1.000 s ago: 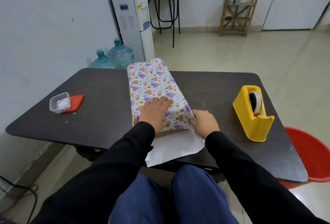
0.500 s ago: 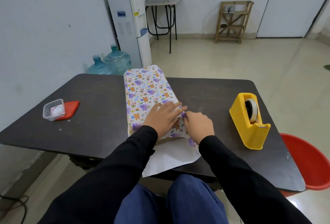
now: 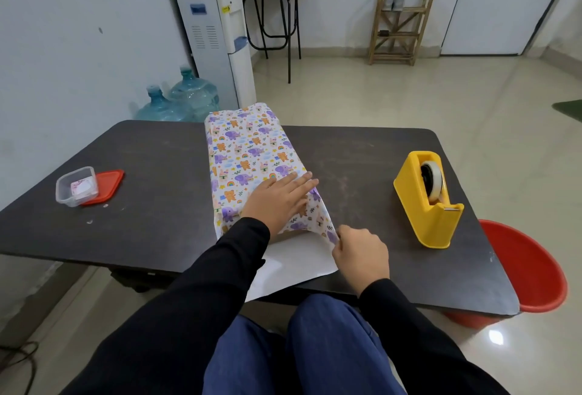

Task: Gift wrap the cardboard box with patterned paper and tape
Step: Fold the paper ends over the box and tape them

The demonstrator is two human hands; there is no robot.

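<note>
A long box covered in white paper printed with purple elephants and orange bears (image 3: 248, 152) lies lengthwise on the dark table (image 3: 151, 180). My left hand (image 3: 278, 202) lies flat with straight fingers on the near end of its top. My right hand (image 3: 359, 252) pinches the paper's right edge at the near corner of the box. The plain white underside of the paper (image 3: 296, 265) spreads toward me past the table edge. The box itself is hidden under the paper. A yellow tape dispenser (image 3: 428, 199) stands to the right.
A small clear plastic tub (image 3: 77, 186) sits on its red lid (image 3: 105, 186) at the table's left. A red bucket (image 3: 529, 271) stands on the floor beside the near right corner. A water cooler (image 3: 214, 29) and spare bottles stand behind the table.
My right hand has slid from the top of the box down and toward me along the paper's right edge. My left hand has stayed pressed on the top.
</note>
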